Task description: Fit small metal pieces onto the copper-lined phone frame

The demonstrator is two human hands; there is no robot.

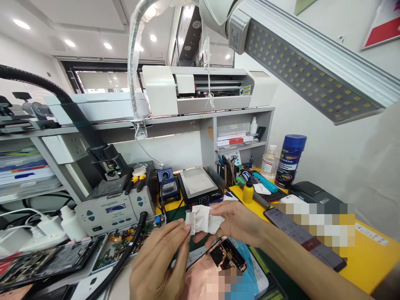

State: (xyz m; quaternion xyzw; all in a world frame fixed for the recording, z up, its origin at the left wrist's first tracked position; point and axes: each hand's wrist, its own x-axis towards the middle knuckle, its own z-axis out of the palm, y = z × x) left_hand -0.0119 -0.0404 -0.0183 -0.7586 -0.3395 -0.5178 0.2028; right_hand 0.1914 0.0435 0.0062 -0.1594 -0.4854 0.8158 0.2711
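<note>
Between the fingers of my left hand (pixel 161 260) is a small flat translucent piece (pixel 191 225), pinched by its edge. My right hand (pixel 236 221) is closed around a crumpled white wipe (pixel 206 220), which lies against the flat piece. Both hands are raised over the work mat. Below them lies an opened phone (pixel 229 256) with dark internals and copper-coloured flex parts showing, beside a light blue surface. The right palm's far fingers are partly hidden behind the wipe.
A heating plate (pixel 198 183) stands behind the hands, with a soldering station (pixel 168 185) beside it. At right are a yellow bottle (pixel 248 193), a spray can (pixel 290 160) and a phone (pixel 304 237). A tray of circuit boards (pixel 125 241) and a black hose (pixel 125 258) lie left. A lamp (pixel 312 71) hangs above.
</note>
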